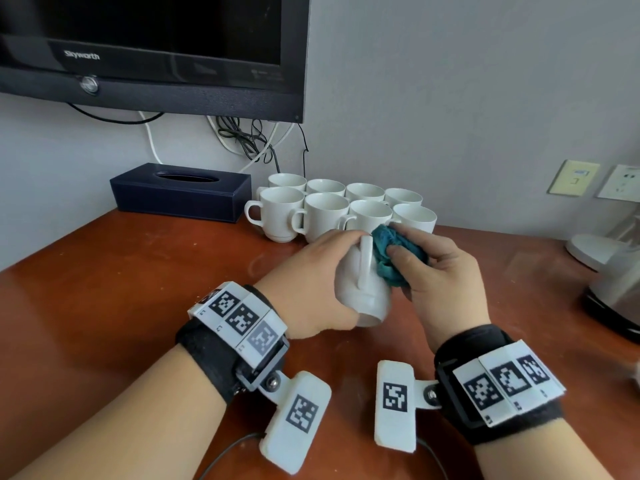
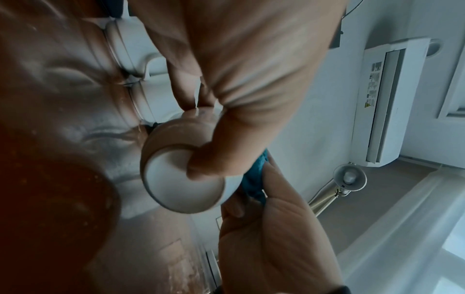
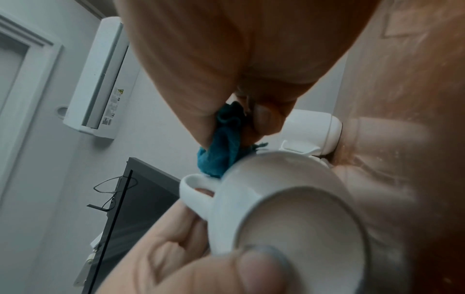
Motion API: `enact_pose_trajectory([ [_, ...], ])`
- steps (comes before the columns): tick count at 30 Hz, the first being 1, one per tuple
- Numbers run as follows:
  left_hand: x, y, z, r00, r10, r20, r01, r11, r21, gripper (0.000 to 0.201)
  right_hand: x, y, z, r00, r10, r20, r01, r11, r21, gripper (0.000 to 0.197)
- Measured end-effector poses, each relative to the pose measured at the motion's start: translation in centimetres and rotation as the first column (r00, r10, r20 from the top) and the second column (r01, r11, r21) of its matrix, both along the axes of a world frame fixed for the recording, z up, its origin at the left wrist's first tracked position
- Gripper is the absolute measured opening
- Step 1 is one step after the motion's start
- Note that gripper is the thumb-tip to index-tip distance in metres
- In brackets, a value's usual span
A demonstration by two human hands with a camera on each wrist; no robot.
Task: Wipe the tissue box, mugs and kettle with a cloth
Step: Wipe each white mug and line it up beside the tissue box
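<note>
One mug (image 1: 360, 285) is being gripped by the left hand (image 1: 311, 282) while the right hand (image 1: 436, 271), bunching the cloth (image 1: 388, 251), is rubbing beside its handle; eight mugs (image 1: 332, 209) beyond both hands, the tissue box (image 1: 180, 192) and the kettle (image 1: 616, 289) are probably waiting.

Left of the clustered mugs (image 1: 341, 206) the tissue box (image 1: 180, 192) blocks; nearer, the desk (image 1: 121, 289) (bare wood) lies open.

White mug (image 1: 360, 282), teal cloth (image 1: 391, 254), navy tissue box (image 1: 180, 194), reddish-brown surface (image 1: 121, 289), black-and-white patterned wristbands (image 1: 239, 317).
</note>
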State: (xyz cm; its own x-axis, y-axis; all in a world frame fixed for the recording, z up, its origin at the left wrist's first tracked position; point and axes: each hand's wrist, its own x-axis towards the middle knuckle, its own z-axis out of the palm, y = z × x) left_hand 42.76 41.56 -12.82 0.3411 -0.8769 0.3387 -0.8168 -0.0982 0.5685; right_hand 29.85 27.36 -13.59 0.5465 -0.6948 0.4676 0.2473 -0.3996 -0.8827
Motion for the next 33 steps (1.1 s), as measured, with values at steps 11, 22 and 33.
enact_pose_trajectory([
  [11,0.9,0.6,0.3,0.987,0.132,-0.089,-0.136,0.990,-0.035,0.091,0.3,0.6,-0.8,0.976,0.203,-0.078,-0.203,0.979,0.004,0.041],
  [22,-0.9,0.0,0.3,0.996,-0.084,-0.028,0.086,0.994,0.073,0.096,0.2,0.1,-0.1,0.997,-0.062,0.035,0.064,0.997,-0.040,0.033],
  [33,0.1,0.2,0.0,0.997,0.076,-0.024,-0.074,0.996,0.058,0.083,-0.2,0.4,0.1,0.981,0.164,-0.105,-0.172,0.983,-0.066,0.045],
])
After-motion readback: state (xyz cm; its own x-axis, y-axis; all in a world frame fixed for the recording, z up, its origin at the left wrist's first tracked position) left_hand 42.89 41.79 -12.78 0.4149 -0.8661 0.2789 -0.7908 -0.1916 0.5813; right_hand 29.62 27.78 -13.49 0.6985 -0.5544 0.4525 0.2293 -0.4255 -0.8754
